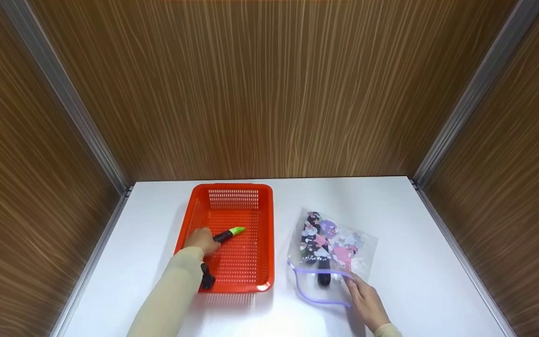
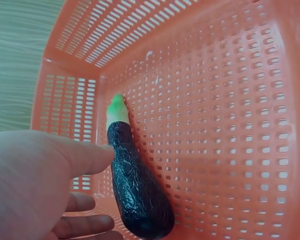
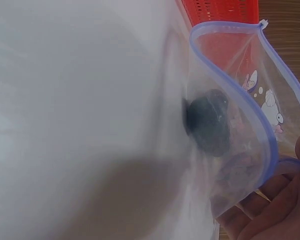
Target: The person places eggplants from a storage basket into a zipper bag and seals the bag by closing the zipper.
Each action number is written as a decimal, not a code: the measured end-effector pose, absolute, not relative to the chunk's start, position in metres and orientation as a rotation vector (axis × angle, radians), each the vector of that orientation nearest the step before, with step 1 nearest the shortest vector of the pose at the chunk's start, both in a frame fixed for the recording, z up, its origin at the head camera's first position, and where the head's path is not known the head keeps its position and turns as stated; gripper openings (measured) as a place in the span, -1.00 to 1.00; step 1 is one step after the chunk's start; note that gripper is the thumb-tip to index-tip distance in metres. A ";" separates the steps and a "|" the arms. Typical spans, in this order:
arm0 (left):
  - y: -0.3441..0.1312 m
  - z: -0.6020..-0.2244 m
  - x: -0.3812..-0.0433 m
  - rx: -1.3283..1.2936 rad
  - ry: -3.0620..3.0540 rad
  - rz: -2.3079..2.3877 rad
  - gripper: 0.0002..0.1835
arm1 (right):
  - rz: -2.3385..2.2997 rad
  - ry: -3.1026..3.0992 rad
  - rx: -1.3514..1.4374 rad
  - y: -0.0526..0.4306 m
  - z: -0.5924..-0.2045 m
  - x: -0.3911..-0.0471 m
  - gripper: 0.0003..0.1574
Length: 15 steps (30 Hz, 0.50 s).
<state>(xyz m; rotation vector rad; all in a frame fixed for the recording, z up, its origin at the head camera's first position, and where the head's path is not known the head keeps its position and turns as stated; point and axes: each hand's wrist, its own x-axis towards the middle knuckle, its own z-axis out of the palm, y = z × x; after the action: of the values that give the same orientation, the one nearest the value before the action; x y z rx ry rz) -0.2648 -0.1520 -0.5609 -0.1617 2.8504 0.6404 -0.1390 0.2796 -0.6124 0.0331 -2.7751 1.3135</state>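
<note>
A dark eggplant (image 2: 140,195) with a green tip lies in the red basket (image 1: 269,234). My left hand (image 1: 202,241) reaches into the basket beside it. In the left wrist view the thumb tip meets the eggplant's neck, while the other fingers (image 2: 85,226) extend loosely alongside, not curled round it. My right hand (image 1: 367,302) pinches the rim of a clear zip bag (image 1: 365,252) with a purple seal and cartoon prints. The bag's mouth gapes toward me. Inside it is a dark, rounded, long object (image 1: 324,276), partly covered by the prints.
Basket and bag stand side by side on a white table (image 1: 157,210). Wood-grain panels (image 1: 269,93) enclose the table at the back and both sides, with metal rails (image 1: 466,89) at the corners. A small black device (image 1: 207,277) sits at the left wrist.
</note>
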 end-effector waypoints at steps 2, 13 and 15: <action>-0.151 -0.562 -0.267 -0.166 2.837 0.632 -0.64 | 1.300 -2.773 0.043 0.280 -0.612 -0.139 -0.42; -0.149 -0.576 -0.277 -0.166 2.759 0.608 -0.75 | 1.245 -2.750 0.056 0.285 -0.613 -0.139 -0.47; -0.148 -0.578 -0.278 -0.174 2.735 0.608 -0.75 | 1.247 -2.741 0.054 0.284 -0.612 -0.139 -0.48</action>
<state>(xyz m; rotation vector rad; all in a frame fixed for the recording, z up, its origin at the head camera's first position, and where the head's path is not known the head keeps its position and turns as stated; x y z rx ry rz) -0.2784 -0.1483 -0.5784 -0.1735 2.7351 0.6085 -0.1387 0.2844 -0.6120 0.0542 -2.7409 1.2466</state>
